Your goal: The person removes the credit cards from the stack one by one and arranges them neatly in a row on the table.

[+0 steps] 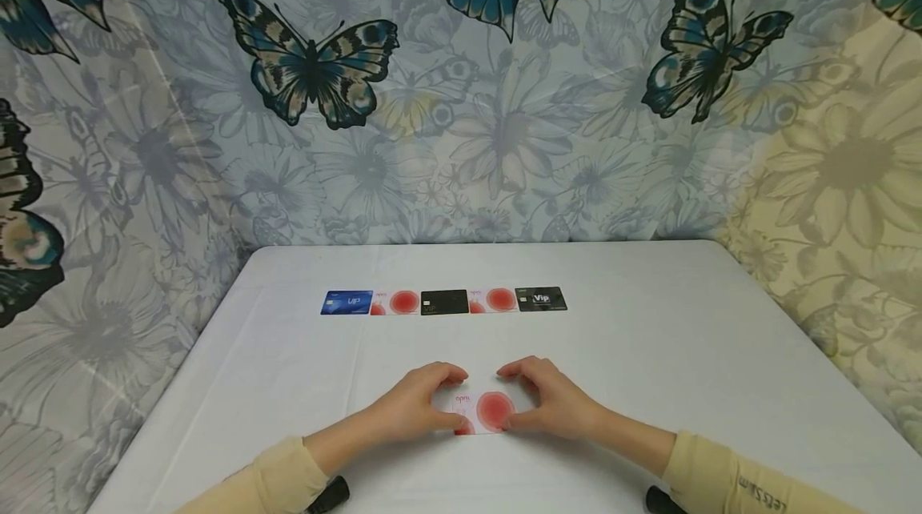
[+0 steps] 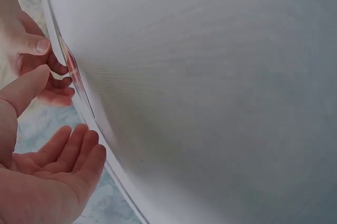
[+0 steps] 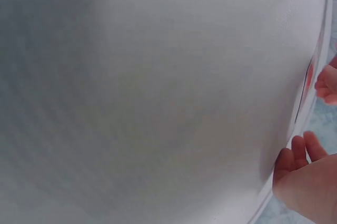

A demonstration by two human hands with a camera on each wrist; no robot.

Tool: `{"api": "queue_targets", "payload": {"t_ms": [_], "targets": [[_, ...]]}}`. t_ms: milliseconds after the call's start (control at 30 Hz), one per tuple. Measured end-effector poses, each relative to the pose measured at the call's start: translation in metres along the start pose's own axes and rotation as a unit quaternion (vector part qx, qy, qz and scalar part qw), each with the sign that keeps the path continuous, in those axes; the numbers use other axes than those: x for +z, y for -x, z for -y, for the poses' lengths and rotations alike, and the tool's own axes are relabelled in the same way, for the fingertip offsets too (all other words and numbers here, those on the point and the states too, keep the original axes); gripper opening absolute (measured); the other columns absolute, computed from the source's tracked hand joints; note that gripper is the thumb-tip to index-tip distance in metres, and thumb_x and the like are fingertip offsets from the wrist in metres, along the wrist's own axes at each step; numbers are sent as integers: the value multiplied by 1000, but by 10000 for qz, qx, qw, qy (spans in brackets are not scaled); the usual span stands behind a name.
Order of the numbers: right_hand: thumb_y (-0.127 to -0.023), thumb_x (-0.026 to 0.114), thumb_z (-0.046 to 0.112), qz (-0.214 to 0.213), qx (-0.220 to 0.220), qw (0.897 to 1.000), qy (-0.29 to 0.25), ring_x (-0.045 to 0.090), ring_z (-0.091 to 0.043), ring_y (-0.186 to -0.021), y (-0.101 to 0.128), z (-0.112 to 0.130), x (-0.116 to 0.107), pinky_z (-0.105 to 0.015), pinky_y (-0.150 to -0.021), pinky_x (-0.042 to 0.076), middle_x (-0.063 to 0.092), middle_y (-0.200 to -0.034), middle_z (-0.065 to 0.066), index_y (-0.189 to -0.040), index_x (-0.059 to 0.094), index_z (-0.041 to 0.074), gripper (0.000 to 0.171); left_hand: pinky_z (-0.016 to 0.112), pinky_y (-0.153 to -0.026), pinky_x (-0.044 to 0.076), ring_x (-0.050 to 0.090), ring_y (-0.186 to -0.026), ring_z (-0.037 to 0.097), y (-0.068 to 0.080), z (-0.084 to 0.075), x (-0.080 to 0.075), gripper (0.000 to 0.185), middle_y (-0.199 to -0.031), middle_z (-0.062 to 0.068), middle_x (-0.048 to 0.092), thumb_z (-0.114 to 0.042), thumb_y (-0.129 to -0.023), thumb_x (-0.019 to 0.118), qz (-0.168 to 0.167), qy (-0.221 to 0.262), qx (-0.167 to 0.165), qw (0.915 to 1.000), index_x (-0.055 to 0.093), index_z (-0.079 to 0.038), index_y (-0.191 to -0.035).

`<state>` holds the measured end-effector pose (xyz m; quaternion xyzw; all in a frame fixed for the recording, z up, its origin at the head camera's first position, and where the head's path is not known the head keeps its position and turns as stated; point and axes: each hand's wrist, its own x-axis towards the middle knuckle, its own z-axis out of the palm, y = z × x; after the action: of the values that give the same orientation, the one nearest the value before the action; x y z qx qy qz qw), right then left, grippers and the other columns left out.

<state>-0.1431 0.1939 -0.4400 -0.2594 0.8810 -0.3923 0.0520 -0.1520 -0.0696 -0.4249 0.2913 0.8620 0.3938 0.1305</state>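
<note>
Pinching red-dot card [image 1: 486, 410] | between both hands | left hand [image 1: 418, 402], right hand [image 1: 551, 400]

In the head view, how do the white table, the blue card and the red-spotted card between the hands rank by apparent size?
1. White table, largest by far.
2 and 3. Unsure: the red-spotted card is partly hidden by both hands and nearer the camera; the blue card looks similar.

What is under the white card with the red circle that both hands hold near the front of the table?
The white card seems to lie on the bare white table, between the left hand and right hand. Whether other cards lie beneath is hidden.
</note>
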Motion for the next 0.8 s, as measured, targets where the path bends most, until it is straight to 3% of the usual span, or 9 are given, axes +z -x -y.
{"api": "queue_targets", "payload": {"t_ms": [167,533,800], "targets": [[-74,84,31,-47,-157,9996,251,47,-21,-108,3,2,2,-35,-94,42,59,-114,2,-117,62,11,52,40,-104,41,53,-116,20,5,-1,1,58,-122,4,60,-34,-81,79,90,-318,1,9995,58,-5,-126],[-74,84,34,137,-74,9982,575,43,-18,-108,7,6,4,-36,-94,44,55,-115,7,-116,61,18,50,33,-102,42,52,-112,16,8,3,7,54,-118,1,60,-25,-78,81,72,-987,332,9945,59,-5,-124],[-74,84,34,150,-142,9982,567,43,-17,-108,6,6,2,-36,-93,43,54,-115,7,-110,62,21,44,31,-102,42,51,-112,13,7,1,7,54,-118,-2,60,-24,-78,82,125,-1082,248,9937,59,-8,-124]]}}
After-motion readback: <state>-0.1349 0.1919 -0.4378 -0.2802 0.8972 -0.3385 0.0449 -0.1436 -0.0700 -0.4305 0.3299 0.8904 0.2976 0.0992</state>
